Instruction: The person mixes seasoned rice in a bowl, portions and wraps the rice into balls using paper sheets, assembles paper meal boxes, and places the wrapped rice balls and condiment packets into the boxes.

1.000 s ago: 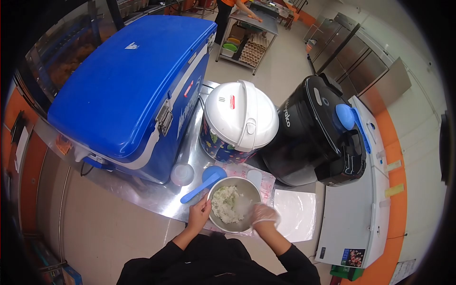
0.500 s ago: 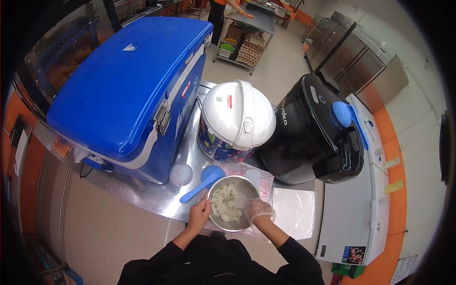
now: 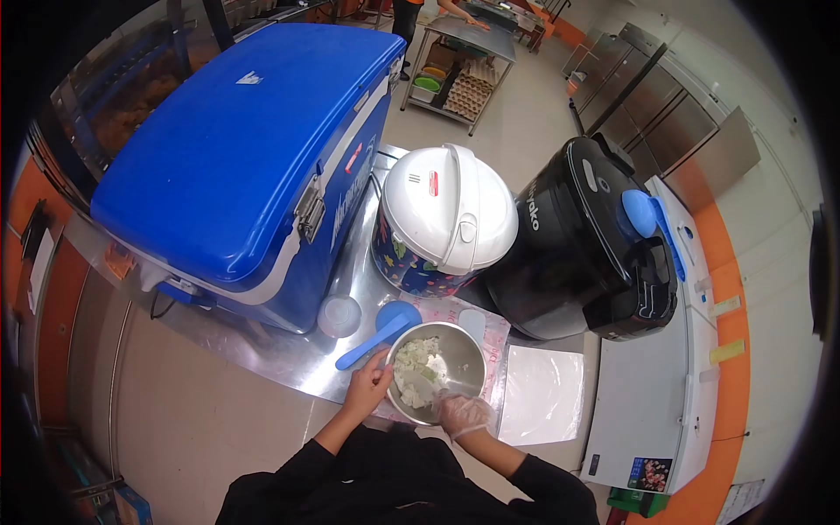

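Observation:
A steel mixing bowl [image 3: 471, 366] sits at the table's front edge, with white rice flecked with green [image 3: 413, 382] heaped on its left side. My left hand [image 3: 367, 388] grips the bowl's left rim, thumb at the edge. In a clear plastic glove, my right hand [image 3: 464, 414] is closed at the bowl's lower right, fingers reaching inside toward the rice. A pale, blurred shape shows by those fingertips; I cannot make out what they hold. Left of the bowl, a blue rice paddle [image 3: 372, 343] rests across a round blue piece [image 3: 398, 313].
Behind the bowl stand a blue cooler box [image 3: 236, 157], a white-lidded rice cooker [image 3: 446, 206] and a black cooker [image 3: 556, 254] with a blue ladle [image 3: 640, 214] on it. A clear cup [image 3: 339, 316] and plastic sheets [image 3: 542, 394] flank the bowl. Another person's hand [image 3: 475, 24] touches a far table.
My right hand has moved left and down along the bowl. The rice is now gathered more to the left, baring the bowl's right side. The camera view has shifted slightly.

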### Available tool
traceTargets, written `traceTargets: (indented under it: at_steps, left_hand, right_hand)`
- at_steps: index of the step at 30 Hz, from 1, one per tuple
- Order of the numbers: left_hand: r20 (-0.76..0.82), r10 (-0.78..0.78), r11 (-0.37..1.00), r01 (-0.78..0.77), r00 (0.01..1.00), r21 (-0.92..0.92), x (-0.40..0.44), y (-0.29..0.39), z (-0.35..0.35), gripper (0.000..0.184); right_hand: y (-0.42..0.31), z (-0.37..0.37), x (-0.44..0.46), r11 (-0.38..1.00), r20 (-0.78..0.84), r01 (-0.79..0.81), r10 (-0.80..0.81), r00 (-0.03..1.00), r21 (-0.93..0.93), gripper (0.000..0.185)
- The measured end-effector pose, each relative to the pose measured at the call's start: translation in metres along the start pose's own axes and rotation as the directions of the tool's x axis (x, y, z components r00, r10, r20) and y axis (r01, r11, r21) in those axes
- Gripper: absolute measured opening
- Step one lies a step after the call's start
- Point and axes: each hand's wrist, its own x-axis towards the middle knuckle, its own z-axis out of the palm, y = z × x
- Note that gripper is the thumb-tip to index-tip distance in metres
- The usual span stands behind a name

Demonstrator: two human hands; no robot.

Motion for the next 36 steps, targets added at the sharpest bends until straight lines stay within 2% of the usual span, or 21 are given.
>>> traceTargets:
  at_steps: [1, 2, 5, 6, 10, 13, 14, 16, 17, 19, 21, 23, 24, 26, 29, 30, 33, 36]
  left_hand:
    - [-0.012, -0.014, 1.000, 0.014, 1.000, -0.002, 0.000, -0.002, -0.001, 0.038]
    - [-0.029, -0.026, 1.000, 0.026, 0.999, -0.006, 0.001, -0.003, -0.002, 0.039]
    - [-0.023, 0.002, 0.999, -0.001, 1.000, 0.050, 0.000, 0.001, -0.002, 0.042]
    - [-0.028, 0.007, 0.997, -0.005, 1.000, 0.075, 0.001, 0.000, -0.001, 0.043]
    - [-0.017, 0.001, 0.986, 0.002, 1.000, 0.165, 0.003, 0.009, 0.000, 0.045]
    - [-0.041, 0.045, 0.982, -0.037, 0.998, 0.183, 0.002, 0.001, 0.002, 0.045]
    - [-0.056, 0.085, 0.980, -0.073, 0.995, 0.187, 0.008, -0.004, 0.002, 0.045]
    - [-0.021, 0.061, 0.953, -0.052, 0.998, 0.297, 0.007, 0.010, -0.003, 0.045]
    - [0.001, 0.040, 0.936, -0.038, 0.999, 0.351, 0.005, 0.014, -0.003, 0.044]
    - [-0.028, 0.156, 0.924, -0.136, 0.987, 0.358, 0.010, 0.003, 0.001, 0.043]
    - [-0.074, 0.290, 0.912, -0.251, 0.954, 0.325, 0.016, -0.009, 0.003, 0.043]
    - [-0.050, 0.124, 0.920, -0.096, 0.991, 0.380, 0.009, 0.023, 0.002, 0.042]
    - [-0.040, 0.037, 0.914, -0.018, 0.998, 0.406, 0.005, 0.033, 0.002, 0.042]
    - [-0.051, 0.098, 0.923, -0.071, 0.994, 0.379, 0.005, 0.030, 0.002, 0.042]
    - [-0.053, 0.164, 0.929, -0.136, 0.985, 0.345, 0.008, 0.024, 0.001, 0.042]
    - [-0.050, 0.183, 0.929, -0.156, 0.982, 0.335, 0.009, 0.023, 0.001, 0.043]
    - [-0.037, 0.128, 0.941, -0.109, 0.991, 0.321, 0.006, 0.027, 0.003, 0.042]
    - [-0.069, 0.172, 0.926, -0.137, 0.983, 0.353, 0.006, 0.013, 0.003, 0.043]
  right_hand:
    - [-0.001, 0.004, 0.004, 0.999, 0.052, -0.034, 0.036, 0.998, -0.032, 0.042]
    - [0.007, 0.004, 0.009, 0.992, 0.178, -0.123, 0.115, 0.977, 0.038, 0.045]
    - [-0.005, -0.052, 0.005, 0.965, 0.192, -0.251, 0.234, 0.953, 0.072, 0.045]
    - [-0.009, -0.058, 0.004, 0.966, 0.283, -0.251, 0.226, 0.932, 0.055, 0.044]
    - [0.017, -0.017, 0.011, 0.988, 0.291, -0.157, 0.152, 0.945, -0.008, 0.037]
    - [0.042, -0.046, 0.022, 0.995, 0.023, -0.087, 0.088, 0.996, -0.045, 0.031]
    - [0.049, -0.045, 0.032, 0.988, -0.041, -0.096, 0.091, 0.995, -0.122, 0.028]
    - [0.065, -0.018, 0.056, 0.957, -0.157, -0.136, 0.098, 0.983, -0.258, 0.022]
    - [0.068, -0.001, 0.065, 0.958, -0.185, 0.010, -0.066, 0.981, -0.288, 0.019]
    - [0.073, 0.029, 0.077, 0.889, -0.218, 0.286, -0.378, 0.900, -0.358, 0.015]
    - [0.083, 0.034, 0.076, 0.882, -0.275, 0.417, -0.465, 0.841, -0.218, 0.015]
    - [0.079, 0.016, 0.057, 0.853, -0.392, 0.516, -0.500, 0.773, -0.071, 0.018]
    - [0.079, 0.008, 0.046, 0.861, -0.355, 0.507, -0.485, 0.799, -0.036, 0.021]
    - [0.083, -0.006, 0.028, 0.876, -0.282, 0.483, -0.457, 0.843, 0.022, 0.027]
    - [0.073, 0.006, 0.010, 0.971, -0.178, 0.225, -0.235, 0.955, -0.079, 0.031]
    - [0.052, -0.014, 0.004, 0.992, -0.087, 0.106, -0.112, 0.990, -0.066, 0.040]
    - [0.040, 0.009, 0.010, 0.997, 0.043, -0.080, 0.081, 0.996, -0.009, 0.048]
    - [0.048, 0.006, 0.020, 0.981, 0.068, -0.190, 0.188, 0.980, 0.023, 0.050]
